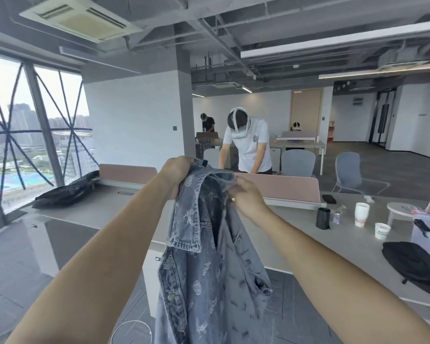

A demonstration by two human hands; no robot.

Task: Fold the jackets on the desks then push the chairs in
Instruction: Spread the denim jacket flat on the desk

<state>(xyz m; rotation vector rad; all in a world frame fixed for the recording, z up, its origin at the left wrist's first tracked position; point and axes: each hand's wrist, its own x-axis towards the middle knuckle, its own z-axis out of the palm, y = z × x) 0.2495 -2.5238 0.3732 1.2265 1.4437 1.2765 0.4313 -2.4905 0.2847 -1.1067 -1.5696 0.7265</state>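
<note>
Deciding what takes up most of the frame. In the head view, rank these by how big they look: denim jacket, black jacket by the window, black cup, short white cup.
1. denim jacket, though it hangs nearest the camera
2. black jacket
3. black cup
4. short white cup, only slightly smaller than the black cup

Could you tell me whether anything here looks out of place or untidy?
Yes: a black jacket lies crumpled on the left desk by the window, and a blue chair stands out in the aisle, not pushed in.
</note>
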